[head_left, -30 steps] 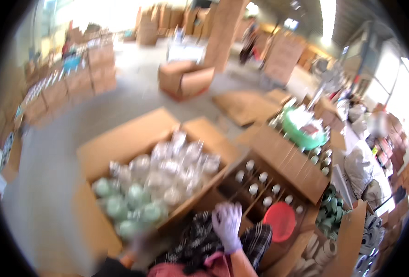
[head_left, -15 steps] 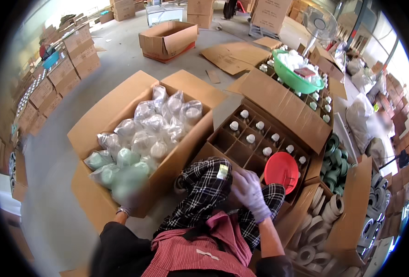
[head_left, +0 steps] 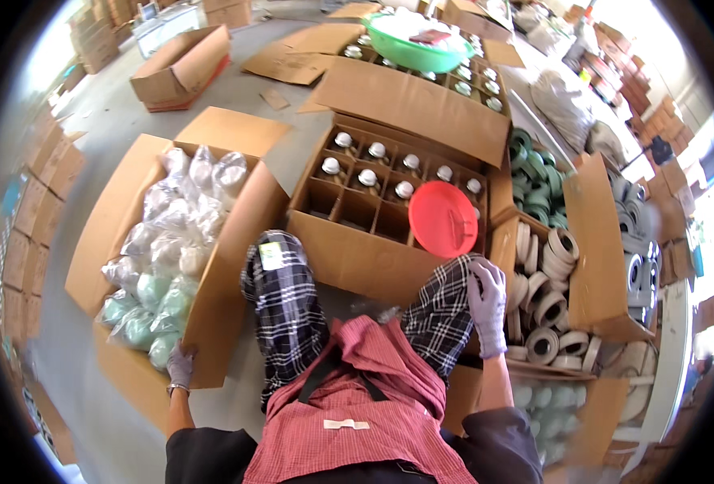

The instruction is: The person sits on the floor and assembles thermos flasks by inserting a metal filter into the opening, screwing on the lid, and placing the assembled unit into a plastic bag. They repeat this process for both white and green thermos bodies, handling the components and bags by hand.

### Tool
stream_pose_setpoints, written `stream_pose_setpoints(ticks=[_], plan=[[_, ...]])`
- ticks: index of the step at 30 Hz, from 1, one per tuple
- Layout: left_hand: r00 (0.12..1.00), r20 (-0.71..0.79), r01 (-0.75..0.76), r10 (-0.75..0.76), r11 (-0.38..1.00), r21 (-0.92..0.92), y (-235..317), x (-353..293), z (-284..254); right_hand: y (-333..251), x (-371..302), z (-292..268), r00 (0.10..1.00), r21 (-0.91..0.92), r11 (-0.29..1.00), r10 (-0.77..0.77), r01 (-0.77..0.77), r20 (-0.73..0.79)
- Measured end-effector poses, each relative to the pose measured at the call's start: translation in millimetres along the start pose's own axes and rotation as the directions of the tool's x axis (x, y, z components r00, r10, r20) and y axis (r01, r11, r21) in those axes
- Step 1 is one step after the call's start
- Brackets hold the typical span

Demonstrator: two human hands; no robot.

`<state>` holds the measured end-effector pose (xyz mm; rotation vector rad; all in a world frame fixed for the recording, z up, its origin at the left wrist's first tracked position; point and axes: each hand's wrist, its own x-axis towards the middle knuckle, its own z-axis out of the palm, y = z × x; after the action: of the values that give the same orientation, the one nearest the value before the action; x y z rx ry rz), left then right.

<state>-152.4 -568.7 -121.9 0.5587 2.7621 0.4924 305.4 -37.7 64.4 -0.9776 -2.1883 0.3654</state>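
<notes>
- Green bagged pieces [head_left: 141,329] in carton [head_left: 240,242], just beyond left hand [head_left: 181,367]; grip on carton impossible to tell.
- Now moved outside right knee [head_left: 446,298], nearer pale rings [head_left: 534,288]: right hand [head_left: 488,302], loose-fingered, apparently empty.

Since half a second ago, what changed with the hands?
The gloved right hand moved rightward, from between the plaid-covered knees to the right one's outer side. Whether the left hand released anything is unclear; it stays at the near end of the left brown cardboard carton. The round red plastic bowl stayed put.
</notes>
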Motion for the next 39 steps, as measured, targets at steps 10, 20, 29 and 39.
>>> stream_pose_setpoints(ticks=[10, 20, 29, 39], plan=[[0.994, -0.068, 0.103, -0.089, 0.963, 0.248, -1, 10, 1, 11, 3, -3, 0.999, 0.065, 0.997, 0.046, -0.047, 0.02], [0.925, -0.079, -0.341, 0.373, 0.902, 0.267, 175, 42, -30, -20, -74, 19, 0.927, 0.2, 0.923, 0.357, -0.33, -0.118], [0.628, 0.18, -0.768, 0.757, 0.64, -0.011, 395, 77, -7, -33, -209, -35, 0.737, 0.061, 0.753, 0.654, -0.655, -0.171], [0.592, 0.093, -0.786, 0.801, 0.598, -0.157, 492, 3, -29, -44, -311, -80, 0.191, -0.354, 0.196, 0.98, -0.915, 0.05]])
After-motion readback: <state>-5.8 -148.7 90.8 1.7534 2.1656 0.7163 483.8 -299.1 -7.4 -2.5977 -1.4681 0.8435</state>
